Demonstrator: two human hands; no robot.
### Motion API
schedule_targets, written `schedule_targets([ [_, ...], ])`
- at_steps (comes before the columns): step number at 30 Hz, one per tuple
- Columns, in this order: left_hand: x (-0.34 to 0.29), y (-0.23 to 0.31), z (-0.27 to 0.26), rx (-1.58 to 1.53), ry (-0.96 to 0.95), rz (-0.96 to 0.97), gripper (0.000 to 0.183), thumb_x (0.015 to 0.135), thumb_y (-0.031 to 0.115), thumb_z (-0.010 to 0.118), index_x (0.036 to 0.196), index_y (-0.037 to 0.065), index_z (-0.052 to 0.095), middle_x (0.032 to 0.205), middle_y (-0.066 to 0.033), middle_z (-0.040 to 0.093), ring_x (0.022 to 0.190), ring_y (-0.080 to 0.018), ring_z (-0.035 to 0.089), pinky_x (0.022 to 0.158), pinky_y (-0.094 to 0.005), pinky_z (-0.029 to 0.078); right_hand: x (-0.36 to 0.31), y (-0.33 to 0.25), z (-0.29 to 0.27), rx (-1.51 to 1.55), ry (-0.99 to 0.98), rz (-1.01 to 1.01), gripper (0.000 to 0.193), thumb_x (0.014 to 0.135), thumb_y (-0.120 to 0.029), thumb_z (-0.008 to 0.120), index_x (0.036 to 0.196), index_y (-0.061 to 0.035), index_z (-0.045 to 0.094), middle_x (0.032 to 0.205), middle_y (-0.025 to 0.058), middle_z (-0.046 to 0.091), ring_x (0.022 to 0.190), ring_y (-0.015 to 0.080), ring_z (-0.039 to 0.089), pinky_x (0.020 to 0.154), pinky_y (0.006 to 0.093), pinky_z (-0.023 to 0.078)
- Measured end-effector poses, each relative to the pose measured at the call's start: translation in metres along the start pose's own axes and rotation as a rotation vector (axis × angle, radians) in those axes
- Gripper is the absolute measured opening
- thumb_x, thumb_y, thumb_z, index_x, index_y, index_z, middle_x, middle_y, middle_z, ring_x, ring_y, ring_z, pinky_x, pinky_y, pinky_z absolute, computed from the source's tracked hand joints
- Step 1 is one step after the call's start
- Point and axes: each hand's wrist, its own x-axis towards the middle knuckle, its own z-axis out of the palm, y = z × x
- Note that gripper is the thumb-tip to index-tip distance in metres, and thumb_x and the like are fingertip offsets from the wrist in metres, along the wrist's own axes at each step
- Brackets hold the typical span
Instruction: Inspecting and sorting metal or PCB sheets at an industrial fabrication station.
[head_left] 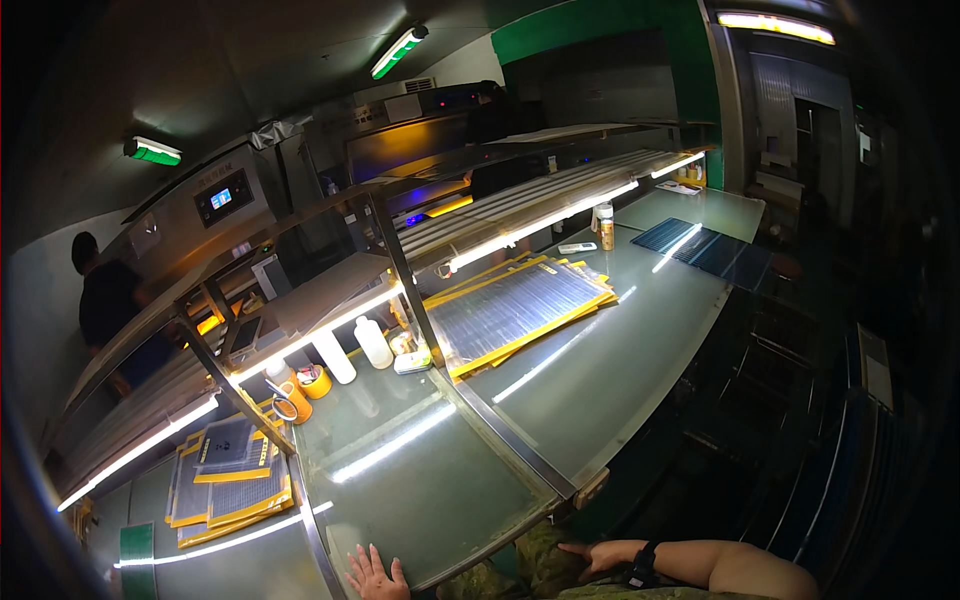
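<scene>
My left hand (376,574) lies flat at the front edge of the glass-topped table (440,510), its fingers spread and nothing under it that I can make out. My right hand (602,556) is off the table, low over my patterned trousers (545,560). Its index finger stretches out to the left, and I see nothing in it. A dark watch (642,565) sits on that wrist. The metal strip (500,440) between two table panels runs toward a spot above my right hand.
Yellow-edged film sheets lie in a left stack (235,480) and a right stack (525,310). Beneath the lit shelf (540,215) stand a white bottle (373,343) and an orange cup (314,381). A dark blue panel (705,252) is far right. A person (105,300) stands beyond the shelf.
</scene>
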Motion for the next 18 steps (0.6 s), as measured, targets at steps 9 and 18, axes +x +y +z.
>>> schedule_targets([
  [9, -0.002, -0.002, 0.002, 0.020, 0.022, 0.010, 0.053, 0.088, 0.039, 0.043, 0.133, 0.010, 0.037, 0.132, -0.0178, 0.040, 0.119, -0.0371, 0.037, 0.099, -0.0448, 0.029, -0.007, -0.011, -0.003, -0.039, 0.041, -0.044, 0.101, 0.073, -0.042, 0.067, 0.141, -0.0109, 0.000, 0.134, 0.0252, 0.033, 0.112, 0.0318, 0.046, 0.089, 0.0341, 0.037],
  [18, -0.004, -0.008, 0.002, -0.017, 0.003, 0.046, 0.053, 0.089, 0.036, 0.045, 0.131, 0.005, 0.038, 0.131, -0.0194, 0.041, 0.120, -0.0345, 0.039, 0.098, -0.0398, 0.031, -0.011, -0.043, -0.008, 0.028, -0.054, 0.213, 0.098, 0.071, -0.030, 0.070, 0.142, -0.0262, 0.002, 0.104, 0.0234, 0.057, 0.090, 0.0291, 0.056, 0.078, 0.0339, 0.042],
])
